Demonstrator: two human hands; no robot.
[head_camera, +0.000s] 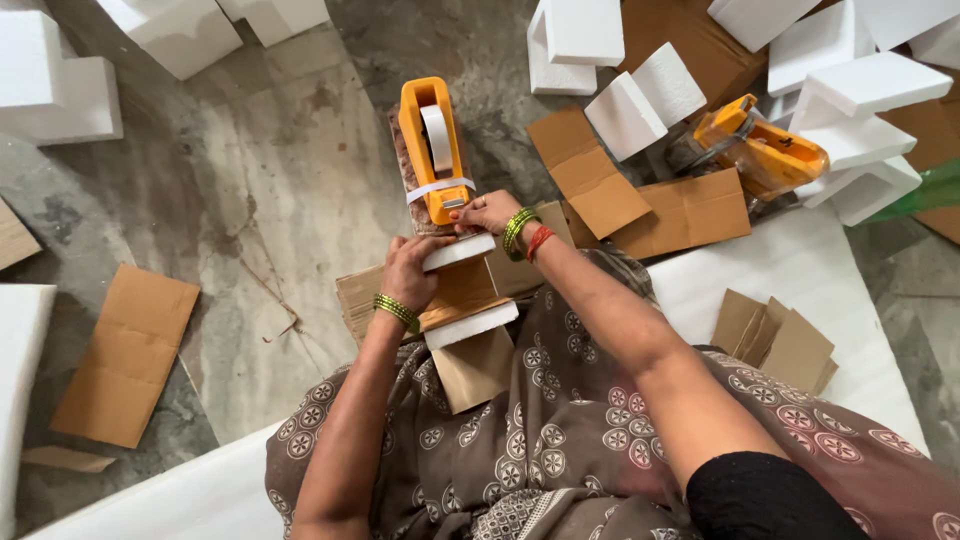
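Here, left hand (412, 272) gripped the foam-and-cardboard bundle (468, 300) on the lap | right hand (487, 211) closed, seemingly, on the orange tape dispenser (432, 150) just beyond the bundle | foam blocks (640, 95) farther beyond the bundle.

White foam blocks (60, 75) lie on the grey floor (260, 170) at the top left. More white foam pieces (850, 95) sit in a pile at the top right. An orange and yellow machine (765, 150) lies among them. Brown cardboard pieces (640, 195) lie flat near it. One cardboard sheet (125, 355) rests alone on the left.
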